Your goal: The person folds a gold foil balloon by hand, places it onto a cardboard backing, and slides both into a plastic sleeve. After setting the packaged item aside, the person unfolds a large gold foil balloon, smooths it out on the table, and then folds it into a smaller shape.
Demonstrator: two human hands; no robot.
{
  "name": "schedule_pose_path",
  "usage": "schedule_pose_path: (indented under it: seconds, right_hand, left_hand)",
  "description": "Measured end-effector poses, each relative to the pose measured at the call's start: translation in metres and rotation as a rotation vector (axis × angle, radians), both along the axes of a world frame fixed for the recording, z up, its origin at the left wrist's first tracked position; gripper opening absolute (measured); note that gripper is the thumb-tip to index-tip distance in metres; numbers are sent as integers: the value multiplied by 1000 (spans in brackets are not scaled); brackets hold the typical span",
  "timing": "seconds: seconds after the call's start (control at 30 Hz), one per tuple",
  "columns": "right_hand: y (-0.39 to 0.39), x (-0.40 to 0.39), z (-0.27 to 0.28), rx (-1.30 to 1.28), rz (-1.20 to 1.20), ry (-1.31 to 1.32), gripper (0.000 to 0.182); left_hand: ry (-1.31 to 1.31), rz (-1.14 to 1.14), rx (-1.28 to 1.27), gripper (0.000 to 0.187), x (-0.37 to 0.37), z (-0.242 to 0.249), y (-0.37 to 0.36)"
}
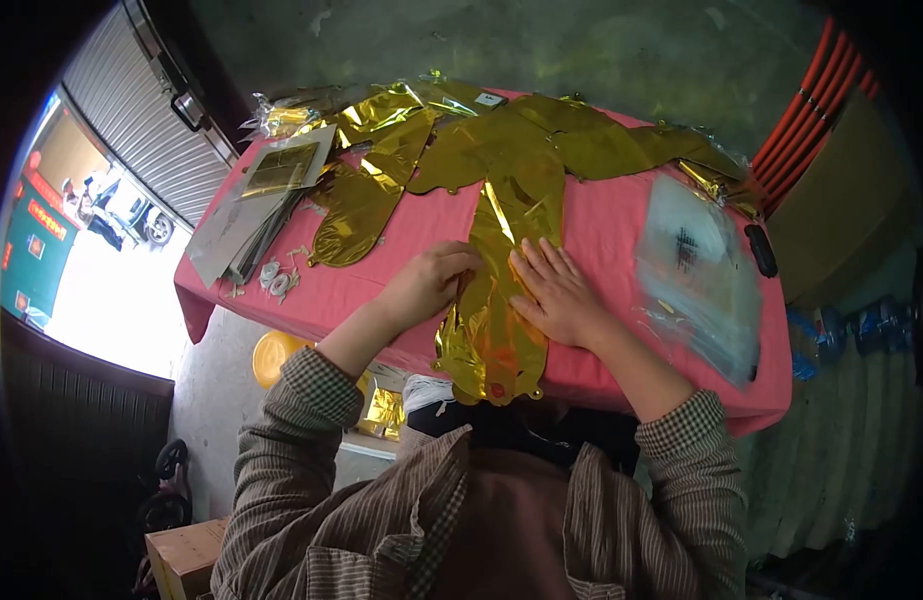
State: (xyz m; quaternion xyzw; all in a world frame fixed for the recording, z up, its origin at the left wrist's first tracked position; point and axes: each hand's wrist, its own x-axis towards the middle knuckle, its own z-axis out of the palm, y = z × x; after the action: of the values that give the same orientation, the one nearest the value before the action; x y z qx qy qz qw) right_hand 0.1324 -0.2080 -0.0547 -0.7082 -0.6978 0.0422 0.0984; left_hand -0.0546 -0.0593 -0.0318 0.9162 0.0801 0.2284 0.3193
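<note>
A flat gold foil balloon [516,210], apparently uninflated, runs down the middle of the pink-covered table, and its lower end reaches over the front edge. My right hand [561,297] lies flat on the foil with its fingers spread. At the left edge of the same strip, my left hand [431,285] has its fingers curled together, closed on the foil's edge; the fingertips are partly hidden. More gold foil [356,215] spreads to the left, and another foil arm [631,150] stretches to the right along the back of the table.
A stack of grey sheets [256,205] lies at the table's left, beside small white rolls [274,280]. Clear plastic bags [696,270] and a black object [759,250] are at the right. Below stand a yellow container [278,357] and a cardboard box [186,555].
</note>
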Motion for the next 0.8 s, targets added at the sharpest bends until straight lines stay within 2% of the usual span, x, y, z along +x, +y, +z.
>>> schedule_pose_path:
  seconds: [0.07, 0.1, 0.17, 0.27, 0.3, 0.37, 0.4, 0.47, 0.5, 0.6, 0.63, 0.67, 0.77, 0.8]
  right_hand:
    - [0, 0, 1, 3, 7, 1, 65]
    - [-1, 0, 1, 3, 3, 0, 65]
    - [-1, -1, 2, -7, 7, 14, 65]
    - [0, 0, 2, -4, 6, 15, 64]
    - [0, 2, 2, -3, 4, 12, 64]
    - [-1, 10, 2, 107, 35, 398, 52]
    - [-5, 16, 2, 109, 34, 396, 52]
    - [-12, 27, 5, 183, 78, 621, 44]
    - [-18, 27, 7, 281, 78, 412, 47]
    - [-29, 15, 18, 274, 183, 287, 55]
    - [-27, 9, 18, 377, 213, 267, 49]
    - [-24, 6, 21, 381, 210, 260, 49]
    - [-16, 4, 22, 432, 337, 275, 24]
    - [-14, 7, 20, 432, 340, 273, 24]
  left_hand:
    - [-52, -57, 318, 28, 7, 2, 6]
    - [-54, -60, 318, 28, 10, 4, 9]
    - [-50, -140, 556, 23, 14, 8, 12]
    - [-46, -165, 590, 19, 18, 8, 16]
    - [-48, -166, 591, 19, 18, 6, 17]
    - [-63, -125, 453, 16, 15, 2, 18]
    - [-65, -126, 454, 16, 12, 1, 17]
    - [-83, -97, 341, 17, 4, 0, 14]
    - [-85, -98, 341, 17, 1, -2, 12]
    - [-96, -85, 218, 17, -7, -6, 5]
    - [-80, -72, 189, 17, -8, -6, 3]
    - [-65, -59, 160, 17, -7, -5, 2]
    - [-84, -93, 174, 20, -5, -5, 5]
    - [-86, -90, 174, 20, -4, -5, 6]
